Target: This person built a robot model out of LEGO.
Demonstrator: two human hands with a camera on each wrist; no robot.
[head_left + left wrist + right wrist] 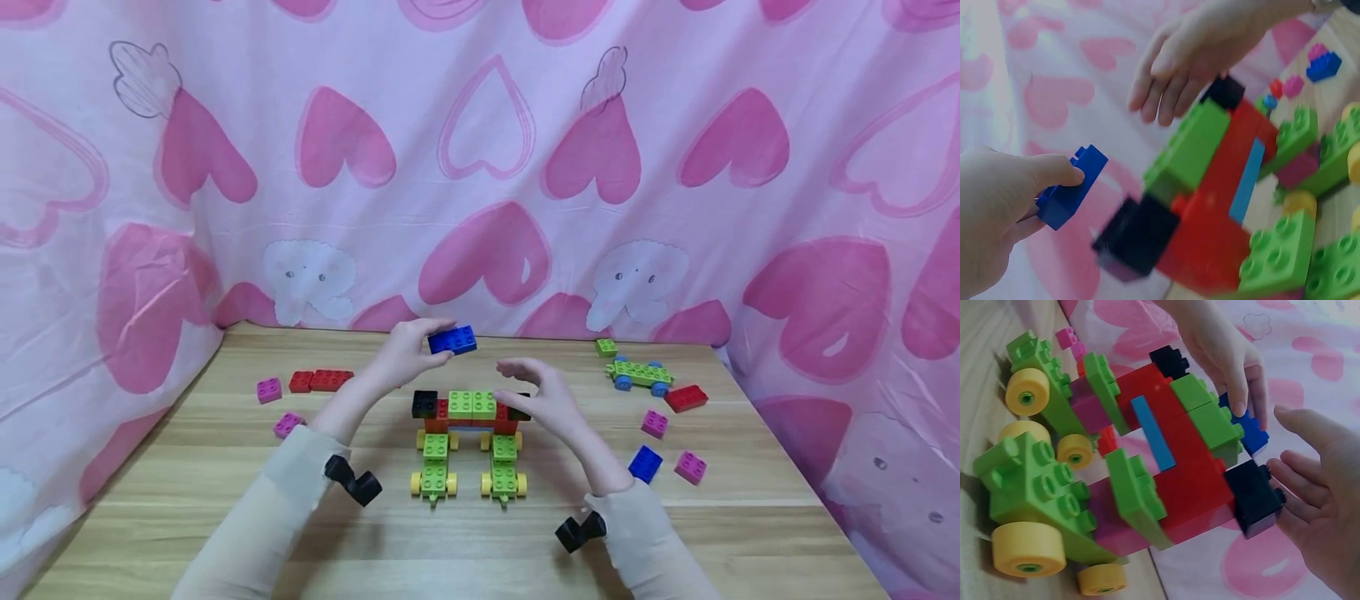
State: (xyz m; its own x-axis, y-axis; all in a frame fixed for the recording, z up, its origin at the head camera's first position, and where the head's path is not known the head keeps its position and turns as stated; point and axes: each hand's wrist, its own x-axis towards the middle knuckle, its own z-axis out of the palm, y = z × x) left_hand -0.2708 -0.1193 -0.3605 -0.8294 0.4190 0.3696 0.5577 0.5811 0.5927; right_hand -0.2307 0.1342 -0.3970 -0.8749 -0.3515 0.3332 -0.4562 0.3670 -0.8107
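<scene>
My left hand (405, 357) pinches a blue toy brick (462, 339) between thumb and fingers, held in the air behind the built model. The model has two green wheeled bases (434, 479) with yellow wheels, bridged by red bricks (1175, 462). Two light-green bricks (472, 403) top the bridge, with a black brick (424, 403) at the left end and another black brick (1254, 499) at the right end. Close to that right end, my right hand (546, 398) hovers with fingers spread and nothing in its grasp. It partly covers the right black brick in the head view.
On the left of the table lie red bricks (330, 381) and two pink bricks (268, 390). To the right are a green car base (640, 373) with blue wheels, a red piece (686, 398), a blue brick (645, 464) and pink bricks (691, 467). A pink heart-patterned curtain (480, 167) borders the table.
</scene>
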